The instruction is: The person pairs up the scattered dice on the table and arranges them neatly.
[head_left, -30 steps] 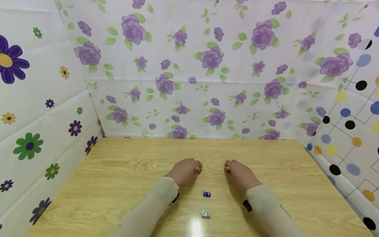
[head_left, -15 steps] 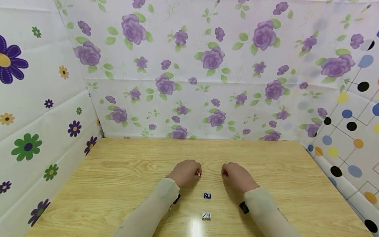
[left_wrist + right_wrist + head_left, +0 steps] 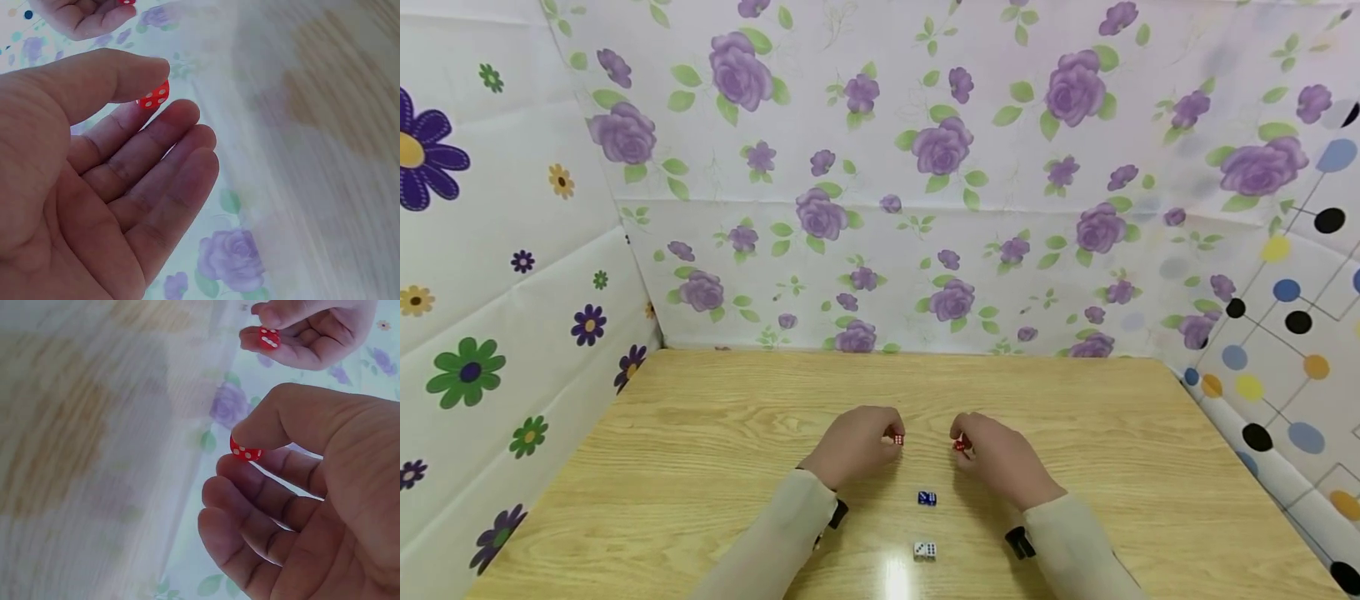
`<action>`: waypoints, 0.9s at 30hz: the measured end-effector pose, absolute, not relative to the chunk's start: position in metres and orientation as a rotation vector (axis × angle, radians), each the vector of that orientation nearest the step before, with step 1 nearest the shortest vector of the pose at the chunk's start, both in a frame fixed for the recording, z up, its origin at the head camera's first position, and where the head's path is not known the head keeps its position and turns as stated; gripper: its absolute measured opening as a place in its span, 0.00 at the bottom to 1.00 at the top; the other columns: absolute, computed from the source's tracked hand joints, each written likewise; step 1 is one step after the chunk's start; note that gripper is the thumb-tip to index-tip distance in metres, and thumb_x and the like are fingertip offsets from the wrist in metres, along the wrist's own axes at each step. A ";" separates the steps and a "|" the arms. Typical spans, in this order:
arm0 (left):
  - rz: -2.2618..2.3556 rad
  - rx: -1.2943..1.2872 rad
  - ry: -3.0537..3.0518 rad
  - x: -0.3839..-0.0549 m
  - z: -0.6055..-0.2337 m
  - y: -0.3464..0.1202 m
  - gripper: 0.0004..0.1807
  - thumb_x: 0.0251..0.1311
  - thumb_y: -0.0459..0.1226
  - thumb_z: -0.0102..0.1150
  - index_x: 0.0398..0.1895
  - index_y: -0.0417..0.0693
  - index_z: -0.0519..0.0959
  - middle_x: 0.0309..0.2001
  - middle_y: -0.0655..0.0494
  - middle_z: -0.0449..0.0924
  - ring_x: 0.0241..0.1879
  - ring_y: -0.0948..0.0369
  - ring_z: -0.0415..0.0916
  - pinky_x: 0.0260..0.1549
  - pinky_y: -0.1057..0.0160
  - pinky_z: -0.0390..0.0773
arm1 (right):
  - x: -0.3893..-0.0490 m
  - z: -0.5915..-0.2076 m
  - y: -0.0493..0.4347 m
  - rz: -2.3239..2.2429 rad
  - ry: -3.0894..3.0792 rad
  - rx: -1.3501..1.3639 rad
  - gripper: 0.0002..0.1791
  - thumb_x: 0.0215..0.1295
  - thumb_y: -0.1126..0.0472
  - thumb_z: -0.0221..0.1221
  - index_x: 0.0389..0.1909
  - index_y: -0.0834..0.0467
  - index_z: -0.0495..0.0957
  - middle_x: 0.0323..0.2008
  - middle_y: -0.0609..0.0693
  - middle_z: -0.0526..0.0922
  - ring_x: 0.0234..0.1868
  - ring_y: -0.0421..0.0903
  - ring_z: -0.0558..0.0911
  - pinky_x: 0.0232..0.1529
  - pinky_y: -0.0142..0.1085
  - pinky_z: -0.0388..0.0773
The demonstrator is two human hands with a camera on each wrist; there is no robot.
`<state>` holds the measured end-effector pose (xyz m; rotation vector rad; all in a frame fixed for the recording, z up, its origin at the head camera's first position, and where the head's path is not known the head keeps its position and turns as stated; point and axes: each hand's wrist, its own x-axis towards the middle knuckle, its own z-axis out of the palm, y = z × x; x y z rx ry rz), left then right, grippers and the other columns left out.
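Note:
Between thumb and forefinger my left hand (image 3: pixel 856 443) pinches a red die (image 3: pixel 154 96) with white dots; its other fingers lie loosely curved. My right hand (image 3: pixel 1000 458) pinches a second red die (image 3: pixel 245 450) the same way, thumb over it. Both hands face each other over the table, a short gap apart, dice toward the middle. Nearer the person, between the forearms, two blue dice (image 3: pixel 927 498) sit side by side on the wood. Closer still, two white dice (image 3: pixel 925 551) with black dots sit side by side.
The wooden table (image 3: pixel 715 417) reaches back to a wall hung with purple-flowered cloth (image 3: pixel 880 275). Flower-patterned cloth (image 3: pixel 550 333) stands along the left side, dotted cloth (image 3: pixel 1285 358) along the right. A black strap piece (image 3: pixel 1019 542) shows at the right wrist.
Both hands first reach for the red dice, then close on them. Now each die is held between thumb and finger, and the hands have come closer together. The blue and white dice stay put.

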<state>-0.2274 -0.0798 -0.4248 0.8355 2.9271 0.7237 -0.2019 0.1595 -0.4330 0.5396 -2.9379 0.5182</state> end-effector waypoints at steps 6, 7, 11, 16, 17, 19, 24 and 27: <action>0.748 0.880 2.932 -0.223 -0.416 -0.084 0.02 0.65 0.37 0.66 0.38 0.55 0.83 0.35 0.66 0.81 0.34 0.67 0.75 0.37 0.63 0.78 | -0.197 -0.426 0.161 0.512 -2.880 0.581 0.12 0.61 0.65 0.68 0.42 0.55 0.77 0.34 0.44 0.78 0.34 0.39 0.75 0.35 0.38 0.77; 0.752 0.889 2.937 -0.223 -0.414 -0.084 0.02 0.66 0.36 0.65 0.38 0.55 0.83 0.34 0.66 0.80 0.34 0.67 0.75 0.37 0.63 0.78 | -0.196 -0.424 0.161 0.504 -2.872 0.590 0.11 0.61 0.65 0.68 0.41 0.54 0.77 0.34 0.44 0.78 0.34 0.38 0.75 0.34 0.37 0.76; 0.767 0.907 2.947 -0.221 -0.410 -0.088 0.02 0.66 0.37 0.65 0.39 0.53 0.84 0.34 0.67 0.79 0.33 0.68 0.74 0.36 0.64 0.78 | -0.195 -0.421 0.162 0.477 -2.844 0.619 0.09 0.60 0.65 0.67 0.39 0.53 0.78 0.33 0.43 0.77 0.33 0.37 0.74 0.32 0.35 0.75; 0.758 0.927 2.947 -0.220 -0.406 -0.089 0.02 0.67 0.37 0.65 0.40 0.54 0.84 0.35 0.67 0.80 0.34 0.68 0.75 0.37 0.64 0.78 | -0.194 -0.420 0.163 0.475 -2.821 0.630 0.07 0.61 0.64 0.67 0.37 0.51 0.79 0.31 0.43 0.77 0.32 0.37 0.75 0.30 0.34 0.74; 0.754 0.927 2.945 -0.220 -0.406 -0.089 0.02 0.67 0.37 0.66 0.40 0.55 0.84 0.35 0.67 0.80 0.34 0.68 0.75 0.37 0.64 0.78 | -0.194 -0.419 0.163 0.477 -2.819 0.628 0.07 0.62 0.63 0.66 0.37 0.50 0.79 0.31 0.43 0.77 0.32 0.37 0.75 0.30 0.34 0.74; 0.742 0.927 2.948 -0.220 -0.405 -0.089 0.01 0.67 0.38 0.65 0.39 0.54 0.84 0.34 0.67 0.80 0.34 0.68 0.75 0.36 0.64 0.78 | -0.194 -0.419 0.163 0.485 -2.820 0.622 0.06 0.63 0.63 0.66 0.36 0.50 0.79 0.31 0.42 0.77 0.32 0.37 0.76 0.30 0.34 0.75; 0.698 0.912 2.954 -0.220 -0.405 -0.088 0.02 0.68 0.39 0.64 0.38 0.55 0.85 0.34 0.68 0.80 0.33 0.69 0.75 0.36 0.64 0.78 | -0.195 -0.418 0.163 0.478 -2.833 0.618 0.05 0.64 0.62 0.66 0.36 0.50 0.79 0.30 0.40 0.78 0.31 0.37 0.76 0.30 0.35 0.75; 0.679 0.919 2.955 -0.220 -0.406 -0.088 0.02 0.67 0.39 0.64 0.38 0.56 0.86 0.34 0.68 0.81 0.34 0.69 0.74 0.37 0.65 0.78 | -0.196 -0.418 0.163 0.475 -2.836 0.616 0.06 0.64 0.62 0.66 0.36 0.50 0.79 0.31 0.40 0.78 0.31 0.36 0.76 0.30 0.34 0.75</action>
